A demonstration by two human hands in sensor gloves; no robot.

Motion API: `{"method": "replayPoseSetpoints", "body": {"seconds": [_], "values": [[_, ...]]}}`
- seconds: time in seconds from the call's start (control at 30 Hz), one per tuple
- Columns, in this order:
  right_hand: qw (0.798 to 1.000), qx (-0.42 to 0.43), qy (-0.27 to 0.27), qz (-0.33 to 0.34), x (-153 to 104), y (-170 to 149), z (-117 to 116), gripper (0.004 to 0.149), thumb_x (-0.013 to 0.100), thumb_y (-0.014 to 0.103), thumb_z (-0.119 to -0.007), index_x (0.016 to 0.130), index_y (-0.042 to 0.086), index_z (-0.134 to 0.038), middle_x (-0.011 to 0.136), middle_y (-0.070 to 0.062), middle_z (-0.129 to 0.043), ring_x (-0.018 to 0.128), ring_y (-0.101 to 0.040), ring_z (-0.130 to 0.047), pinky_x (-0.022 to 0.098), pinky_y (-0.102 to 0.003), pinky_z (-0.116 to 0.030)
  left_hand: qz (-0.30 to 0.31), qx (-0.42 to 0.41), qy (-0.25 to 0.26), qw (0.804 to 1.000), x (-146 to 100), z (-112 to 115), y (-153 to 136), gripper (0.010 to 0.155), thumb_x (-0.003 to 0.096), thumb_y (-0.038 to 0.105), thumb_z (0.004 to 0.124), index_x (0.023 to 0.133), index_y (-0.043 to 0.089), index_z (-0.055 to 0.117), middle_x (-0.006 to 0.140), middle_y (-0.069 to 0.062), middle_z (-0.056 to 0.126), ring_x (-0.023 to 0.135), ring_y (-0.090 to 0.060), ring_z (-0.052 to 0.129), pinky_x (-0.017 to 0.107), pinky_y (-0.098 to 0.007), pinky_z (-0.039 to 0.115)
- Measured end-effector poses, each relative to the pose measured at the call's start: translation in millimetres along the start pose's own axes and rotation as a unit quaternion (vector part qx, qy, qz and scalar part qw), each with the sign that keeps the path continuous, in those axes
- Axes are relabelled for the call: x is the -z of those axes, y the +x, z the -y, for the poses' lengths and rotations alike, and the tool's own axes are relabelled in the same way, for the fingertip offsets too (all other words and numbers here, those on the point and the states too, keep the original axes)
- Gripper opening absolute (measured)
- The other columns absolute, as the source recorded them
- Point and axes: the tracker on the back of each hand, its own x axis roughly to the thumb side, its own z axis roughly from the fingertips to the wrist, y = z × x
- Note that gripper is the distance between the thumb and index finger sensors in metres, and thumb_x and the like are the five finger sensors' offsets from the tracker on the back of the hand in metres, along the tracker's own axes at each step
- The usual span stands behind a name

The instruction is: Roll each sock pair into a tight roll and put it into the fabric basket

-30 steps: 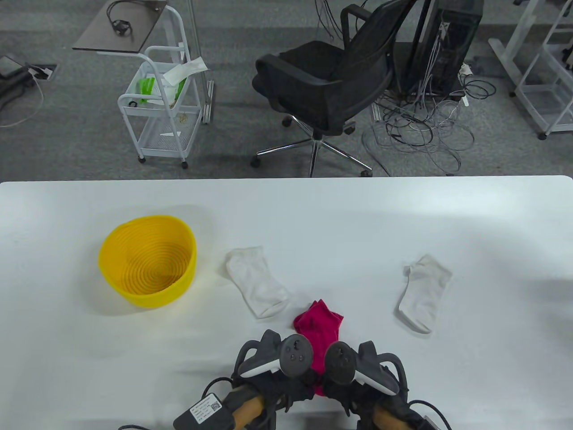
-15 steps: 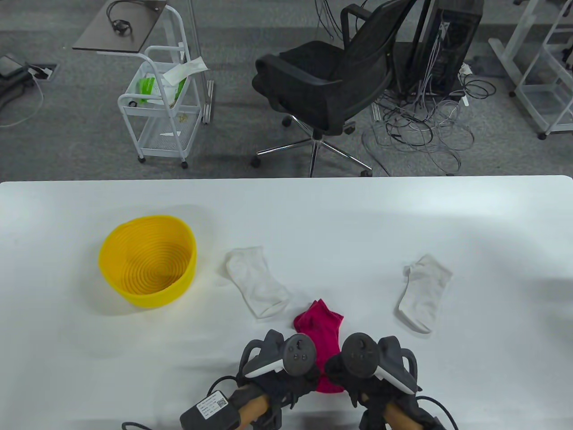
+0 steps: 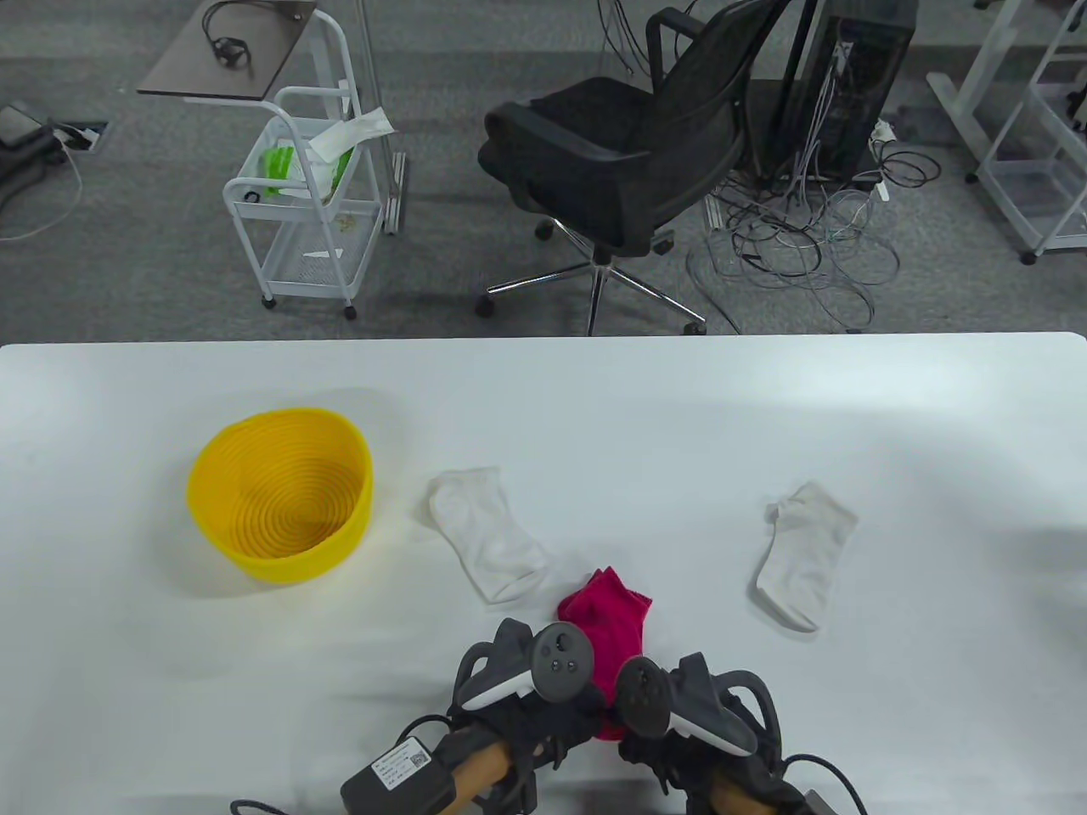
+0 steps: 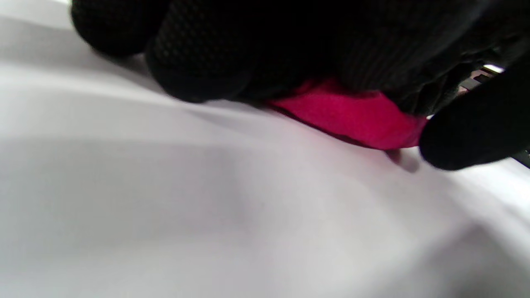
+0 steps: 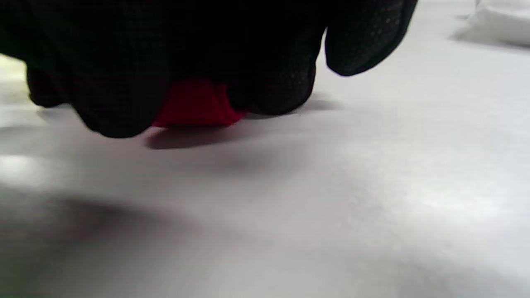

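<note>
Red socks (image 3: 613,624) at the table's (image 3: 543,407) near edge — right hand (image 3: 679,722) has closed back beside left hand (image 3: 526,705), both gripping the end; rolling just beginning.

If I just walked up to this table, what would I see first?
Probably the pink sock near the front edge, because both hands curl onto its near end. Then the bright yellow basket on the left, with nothing in it. Two white socks lie flat, one beside the basket, one off to the right.
</note>
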Motion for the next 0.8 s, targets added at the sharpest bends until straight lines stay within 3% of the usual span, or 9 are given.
{"method": "replayPoseSetpoints", "body": {"seconds": [0.17, 0.27, 0.47, 0.63, 0.8], "values": [[1.0, 0.009, -0.008, -0.006, 3.3, 0.8, 0.3, 0.044, 0.036, 0.046, -0.089, 0.079, 0.034, -0.087, 0.078, 0.007, -0.094, 0.071, -0.016, -0.097, 0.06, -0.05, -0.075, -0.019, -0.001, 0.014, 1.0, -7.0, -10.2, -2.4, 0.045, 0.0391, 0.04, 0.081, 0.082, 0.03, 0.09, 0.073, 0.0, 0.097, 0.052, -0.022, 0.1, 0.047, -0.046, 0.077], [1.0, 0.012, -0.001, -0.007, 4.6, -0.2, 1.1, 0.042, 0.038, 0.044, -0.086, 0.079, 0.034, -0.087, 0.079, 0.008, -0.094, 0.071, -0.016, -0.096, 0.06, -0.05, -0.075, -0.008, -0.024, 0.007, 1.0, -8.2, -12.7, -4.6, 0.044, 0.0381, 0.041, 0.084, 0.081, 0.033, 0.092, 0.077, 0.0, 0.095, 0.056, -0.022, 0.099, 0.05, -0.047, 0.076], [0.999, 0.032, 0.005, -0.023, 8.4, -3.9, 2.6, 0.041, 0.038, 0.043, -0.082, 0.077, 0.035, -0.089, 0.077, 0.009, -0.095, 0.069, -0.014, -0.097, 0.06, -0.048, -0.075, -0.011, 0.022, 0.005, 1.0, -4.8, -4.4, 1.4, 0.052, 0.0314, 0.048, 0.092, 0.08, 0.031, 0.092, 0.074, 0.001, 0.095, 0.052, -0.021, 0.098, 0.05, -0.046, 0.075], [0.998, 0.05, 0.004, -0.032, 9.6, -6.6, 3.0, 0.042, 0.038, 0.045, -0.079, 0.078, 0.033, -0.088, 0.075, 0.007, -0.095, 0.066, -0.014, -0.098, 0.058, -0.048, -0.077, -0.013, 0.039, 0.037, 0.998, -2.6, -1.8, 4.7, 0.043, 0.0334, 0.044, 0.09, 0.074, 0.032, 0.094, 0.066, 0.002, 0.098, 0.046, -0.019, 0.099, 0.047, -0.045, 0.077], [0.995, 0.086, -0.052, -0.027, 2.1, -16.5, 19.9, 0.042, 0.039, 0.046, -0.082, 0.08, 0.038, -0.086, 0.084, 0.01, -0.092, 0.075, -0.015, -0.096, 0.06, -0.048, -0.076, -0.025, 0.025, 0.028, 0.999, -0.3, -1.9, 2.3, 0.039, 0.0368, 0.042, 0.086, 0.074, 0.033, 0.093, 0.065, 0.001, 0.097, 0.045, -0.019, 0.098, 0.046, -0.045, 0.077]]}}
